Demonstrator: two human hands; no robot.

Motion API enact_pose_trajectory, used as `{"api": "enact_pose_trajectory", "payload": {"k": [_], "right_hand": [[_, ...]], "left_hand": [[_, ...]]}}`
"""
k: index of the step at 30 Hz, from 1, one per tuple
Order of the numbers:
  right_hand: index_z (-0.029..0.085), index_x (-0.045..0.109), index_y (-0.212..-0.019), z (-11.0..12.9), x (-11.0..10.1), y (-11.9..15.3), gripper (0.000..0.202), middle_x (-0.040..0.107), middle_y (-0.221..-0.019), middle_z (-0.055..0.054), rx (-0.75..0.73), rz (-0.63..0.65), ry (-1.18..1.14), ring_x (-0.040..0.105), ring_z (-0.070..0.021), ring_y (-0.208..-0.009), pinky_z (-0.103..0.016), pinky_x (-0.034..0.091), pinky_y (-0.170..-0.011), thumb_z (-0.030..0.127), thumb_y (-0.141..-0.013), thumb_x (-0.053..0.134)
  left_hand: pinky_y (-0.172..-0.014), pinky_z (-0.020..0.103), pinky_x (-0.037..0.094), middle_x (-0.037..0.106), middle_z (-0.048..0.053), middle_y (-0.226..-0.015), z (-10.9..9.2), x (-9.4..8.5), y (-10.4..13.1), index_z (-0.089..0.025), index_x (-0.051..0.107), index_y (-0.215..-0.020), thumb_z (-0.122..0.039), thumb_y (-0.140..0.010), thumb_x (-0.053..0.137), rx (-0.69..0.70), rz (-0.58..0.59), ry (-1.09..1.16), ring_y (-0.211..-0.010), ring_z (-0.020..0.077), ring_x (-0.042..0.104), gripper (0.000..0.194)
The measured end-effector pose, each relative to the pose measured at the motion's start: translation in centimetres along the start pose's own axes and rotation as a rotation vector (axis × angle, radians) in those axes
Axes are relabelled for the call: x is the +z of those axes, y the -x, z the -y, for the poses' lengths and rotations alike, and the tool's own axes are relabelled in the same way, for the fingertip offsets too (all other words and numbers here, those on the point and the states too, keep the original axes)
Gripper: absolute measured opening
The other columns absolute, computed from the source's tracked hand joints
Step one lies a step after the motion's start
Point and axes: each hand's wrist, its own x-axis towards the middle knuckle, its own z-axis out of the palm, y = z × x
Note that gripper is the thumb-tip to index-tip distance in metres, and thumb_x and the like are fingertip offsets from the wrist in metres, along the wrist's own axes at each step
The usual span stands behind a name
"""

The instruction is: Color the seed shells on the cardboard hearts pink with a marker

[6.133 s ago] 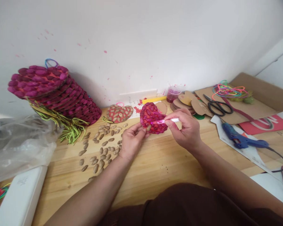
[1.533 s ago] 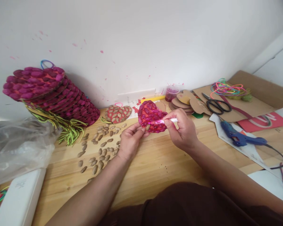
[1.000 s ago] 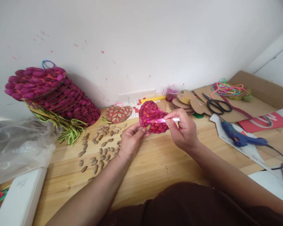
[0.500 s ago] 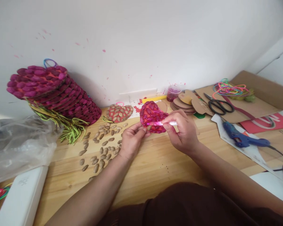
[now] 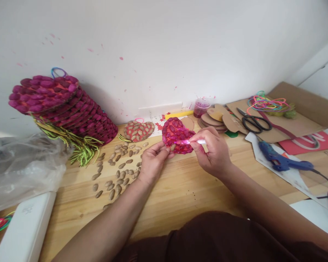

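Note:
My left hand pinches the lower left edge of a heart-shaped piece covered in peanut shells painted magenta. One shell by my left fingertips still shows bare tan. Between the fingers and thumb of my right hand is a paintbrush with a white handle. Its pink-stained tip lies against the shells of the heart. Loose peanuts are scattered over the wooden table left of my left hand. Behind them lies a second heart with unpainted shells on a red base.
A tall stack of magenta shell pieces leans at the left, above a plastic bag. A cup of magenta paint, cardboard discs, scissors and a blue glue gun with its cord lie right.
The brush tip has shifted slightly to the right across the painted shells, with my right hand. My left hand keeps its hold on the heart.

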Motion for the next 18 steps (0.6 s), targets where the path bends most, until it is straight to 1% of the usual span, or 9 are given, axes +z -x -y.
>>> {"api": "enact_pose_trajectory", "payload": {"k": [3, 6, 9, 13, 18], "right_hand": [[0.025, 0.063, -0.096, 0.17, -0.03, -0.05, 0.006, 0.073, -0.084, -0.003, -0.002, -0.014, -0.031, 0.064, -0.0208, -0.081, -0.037, 0.053, -0.073, 0.02, -0.097, 0.06], [0.026, 0.063, -0.096, 0.42, 0.06, -0.11, 0.006, 0.073, -0.084, -0.002, -0.009, 0.005, -0.057, 0.065, -0.0209, -0.081, -0.037, 0.054, -0.074, 0.021, -0.097, 0.06], [0.026, 0.063, -0.095, 0.39, 0.03, -0.19, 0.006, 0.073, -0.084, -0.003, -0.014, 0.03, -0.032, 0.065, -0.0208, -0.08, -0.037, 0.053, -0.073, 0.021, -0.097, 0.06], [0.025, 0.064, -0.095, 0.22, -0.18, -0.28, 0.005, 0.073, -0.083, -0.003, -0.014, 0.016, -0.02, 0.065, -0.0209, -0.08, -0.037, 0.053, -0.073, 0.021, -0.097, 0.06], [0.025, 0.062, -0.095, 0.44, -0.16, -0.36, 0.006, 0.073, -0.082, -0.002, -0.016, 0.043, -0.028, 0.064, -0.0197, -0.078, -0.035, 0.052, -0.071, 0.02, -0.097, 0.06]], "left_hand": [[-0.075, 0.028, 0.063, 0.081, 0.003, -0.084, 0.09, -0.04, 0.02, -0.018, 0.085, -0.093, -0.033, -0.061, 0.096, 0.003, 0.013, -0.001, -0.072, 0.0146, 0.072, 0.038], [-0.076, 0.027, 0.062, 0.081, 0.003, -0.085, 0.14, -0.05, 0.03, -0.018, 0.085, -0.096, -0.033, -0.063, 0.095, 0.01, 0.02, -0.009, -0.074, 0.0148, 0.072, 0.037], [-0.077, 0.028, 0.062, 0.081, 0.004, -0.085, 0.1, -0.01, 0.03, -0.018, 0.085, -0.096, -0.033, -0.063, 0.095, 0.022, 0.007, -0.022, -0.074, 0.0151, 0.072, 0.038], [-0.077, 0.029, 0.063, 0.081, 0.004, -0.085, 0.09, 0.05, 0.03, -0.018, 0.085, -0.095, -0.032, -0.063, 0.095, 0.019, 0.016, -0.027, -0.073, 0.0151, 0.072, 0.037], [-0.075, 0.027, 0.062, 0.082, 0.004, -0.088, 0.48, -0.04, 0.0, -0.019, 0.085, -0.1, -0.031, -0.066, 0.092, 0.055, 0.012, -0.05, -0.074, 0.0147, 0.072, 0.037]]}}
